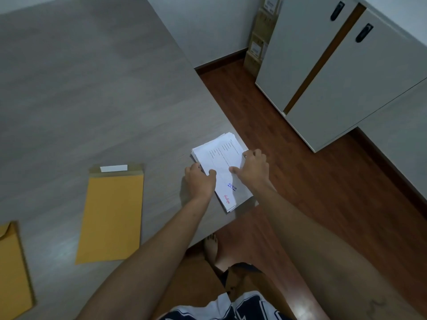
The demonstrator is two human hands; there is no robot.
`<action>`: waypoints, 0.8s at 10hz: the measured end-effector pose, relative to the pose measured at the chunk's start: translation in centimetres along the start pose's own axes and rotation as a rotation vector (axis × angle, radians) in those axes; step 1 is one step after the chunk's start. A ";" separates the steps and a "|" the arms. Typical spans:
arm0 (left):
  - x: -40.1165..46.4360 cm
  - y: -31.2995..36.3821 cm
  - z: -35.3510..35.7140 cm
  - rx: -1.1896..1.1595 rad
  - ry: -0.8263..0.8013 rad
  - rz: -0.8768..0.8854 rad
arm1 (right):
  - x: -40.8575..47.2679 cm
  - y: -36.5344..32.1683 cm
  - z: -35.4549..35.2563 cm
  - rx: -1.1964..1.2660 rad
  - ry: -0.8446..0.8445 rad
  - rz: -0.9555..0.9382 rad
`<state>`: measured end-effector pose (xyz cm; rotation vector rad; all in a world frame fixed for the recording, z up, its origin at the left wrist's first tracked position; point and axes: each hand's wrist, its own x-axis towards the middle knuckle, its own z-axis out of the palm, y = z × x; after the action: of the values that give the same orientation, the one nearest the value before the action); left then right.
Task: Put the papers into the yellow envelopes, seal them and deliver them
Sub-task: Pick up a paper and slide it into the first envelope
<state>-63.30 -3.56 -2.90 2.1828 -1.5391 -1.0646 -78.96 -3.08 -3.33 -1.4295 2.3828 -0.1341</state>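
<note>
Both hands are on the stack of papers [223, 168] at the tabletop [92, 100] corner; left hand [200, 181] grips its left edge, right hand [253, 166] pinches its right edge; two yellow envelopes [111, 215] lie left of the papers, flaps open.

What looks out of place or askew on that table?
The stack of papers sits at the table's corner, turned askew, its right edge seemingly overhanging the floor. Both hands, left and right, grip it. The open yellow envelope lies flat; nothing looks spilled or damaged.
</note>
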 end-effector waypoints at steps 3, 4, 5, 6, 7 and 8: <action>0.7 0.8 0.3 -0.133 0.032 -0.077 | 0.2 0.2 0.4 -0.017 0.013 -0.005; 0.6 1.1 0.4 -0.153 0.044 -0.062 | 0.2 0.2 0.4 -0.018 0.016 -0.005; 0.1 1.0 0.3 -0.121 0.066 -0.022 | 0.3 0.2 0.4 -0.029 0.016 -0.003; -0.3 1.0 0.4 -0.108 0.088 0.021 | 0.3 0.2 0.5 -0.037 0.018 -0.001; -0.8 1.2 0.4 -0.100 0.094 0.044 | 0.3 0.2 0.6 -0.040 0.019 -0.001; -0.9 1.2 0.3 -0.074 0.097 0.062 | 0.3 0.2 0.6 -0.040 0.024 -0.002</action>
<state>-64.55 -3.17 -2.01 2.0917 -1.4903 -0.9668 -79.06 -3.20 -4.05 -1.4558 2.4165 -0.1047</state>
